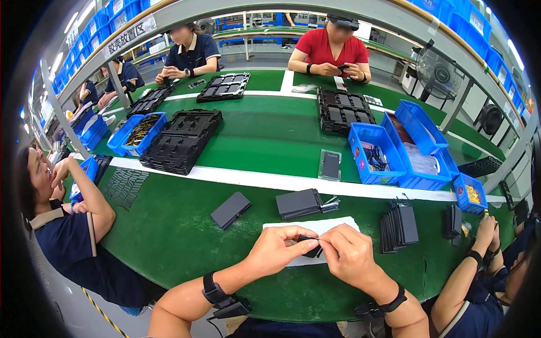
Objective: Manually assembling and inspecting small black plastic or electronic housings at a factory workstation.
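Observation:
My left hand grips a small dark rectangular case between thumb and fingers above a white cloth. At the case's upper edge, my right hand pinches with thumb and forefinger. What lies between those fingertips is too small to make out. Just beyond the cloth is a stack of dark flat cases, with several thin pale strips at its right end. Another small pile of dark cases sits to the left. To the right of my hands, several dark cases stand upright in a row.
Blue bins stand at the far right, one holding cables. Black trays are stacked at the far left. A clear-edged case lies beyond the white line. Co-workers sit opposite and on both sides; one's hands are at my right.

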The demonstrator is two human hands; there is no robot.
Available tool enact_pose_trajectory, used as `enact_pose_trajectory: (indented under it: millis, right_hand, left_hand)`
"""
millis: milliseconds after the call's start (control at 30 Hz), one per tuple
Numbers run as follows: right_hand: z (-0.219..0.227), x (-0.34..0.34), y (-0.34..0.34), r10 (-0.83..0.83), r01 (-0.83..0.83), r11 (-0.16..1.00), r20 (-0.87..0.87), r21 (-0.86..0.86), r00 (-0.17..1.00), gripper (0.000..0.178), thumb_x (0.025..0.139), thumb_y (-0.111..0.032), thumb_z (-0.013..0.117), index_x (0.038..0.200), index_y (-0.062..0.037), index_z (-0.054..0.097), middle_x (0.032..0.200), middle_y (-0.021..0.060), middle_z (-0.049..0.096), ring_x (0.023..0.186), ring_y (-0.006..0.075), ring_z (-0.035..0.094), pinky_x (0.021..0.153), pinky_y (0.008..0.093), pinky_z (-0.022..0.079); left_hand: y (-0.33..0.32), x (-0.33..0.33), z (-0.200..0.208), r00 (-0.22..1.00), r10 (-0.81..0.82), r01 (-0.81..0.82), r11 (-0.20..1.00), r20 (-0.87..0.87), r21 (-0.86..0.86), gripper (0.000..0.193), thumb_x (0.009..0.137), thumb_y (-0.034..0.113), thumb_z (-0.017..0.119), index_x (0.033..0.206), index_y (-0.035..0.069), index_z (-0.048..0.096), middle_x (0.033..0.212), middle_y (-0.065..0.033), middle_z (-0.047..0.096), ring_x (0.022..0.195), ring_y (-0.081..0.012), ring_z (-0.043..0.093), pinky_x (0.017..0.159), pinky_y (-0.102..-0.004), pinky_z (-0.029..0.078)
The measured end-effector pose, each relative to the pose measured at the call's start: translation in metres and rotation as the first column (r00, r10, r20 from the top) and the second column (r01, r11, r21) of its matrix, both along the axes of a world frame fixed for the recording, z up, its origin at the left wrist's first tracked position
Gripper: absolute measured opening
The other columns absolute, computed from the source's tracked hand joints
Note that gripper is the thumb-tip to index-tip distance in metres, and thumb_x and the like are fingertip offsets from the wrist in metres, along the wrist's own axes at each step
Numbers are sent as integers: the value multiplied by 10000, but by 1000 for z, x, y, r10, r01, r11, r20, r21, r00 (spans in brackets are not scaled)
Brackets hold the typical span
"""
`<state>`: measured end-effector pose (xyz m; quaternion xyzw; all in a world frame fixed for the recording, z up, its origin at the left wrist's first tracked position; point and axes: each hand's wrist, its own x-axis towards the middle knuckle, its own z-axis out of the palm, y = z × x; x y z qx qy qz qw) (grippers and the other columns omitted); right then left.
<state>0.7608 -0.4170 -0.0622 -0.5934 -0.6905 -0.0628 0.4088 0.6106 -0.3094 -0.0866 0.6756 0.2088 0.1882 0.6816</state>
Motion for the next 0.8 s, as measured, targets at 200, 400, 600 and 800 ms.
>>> enact_pose_trajectory:
  millis: [200,400,600,800]
  right_hand:
    - [-8,7,-2,30,-99,981,-372,-168,928,87,755,-20,683,832,12,658,771,74,635,646,158,624,551,255,484]
    - [-28,10,0,-29,-292,931,-842,-219,539,125,792,-27,679,907,19,677,817,71,667,710,110,613,634,236,499]
    - [-19,0,1,-20,-29,988,-315,-150,949,182,758,-23,691,926,41,660,698,112,645,601,162,619,524,258,477]
    - [-15,-8,0,31,-41,997,-149,-69,988,200,752,10,657,952,28,657,642,134,608,545,235,592,499,313,468]
  left_hand:
    - [4,-1,-7,998,20,-14,995,60,-103,232,863,181,643,1018,10,665,893,-43,662,761,-85,598,681,-232,512]
    - [6,0,-8,989,43,-13,978,139,-208,247,865,166,640,1056,9,636,949,-44,651,795,-75,603,663,-218,516]
    - [4,-2,-5,991,53,-29,980,119,-196,168,855,149,651,950,10,634,867,-22,634,744,-46,577,610,-202,498]
    - [4,-3,-5,995,42,-27,987,95,-161,164,836,132,673,949,24,622,878,-39,634,749,-76,595,617,-209,525]
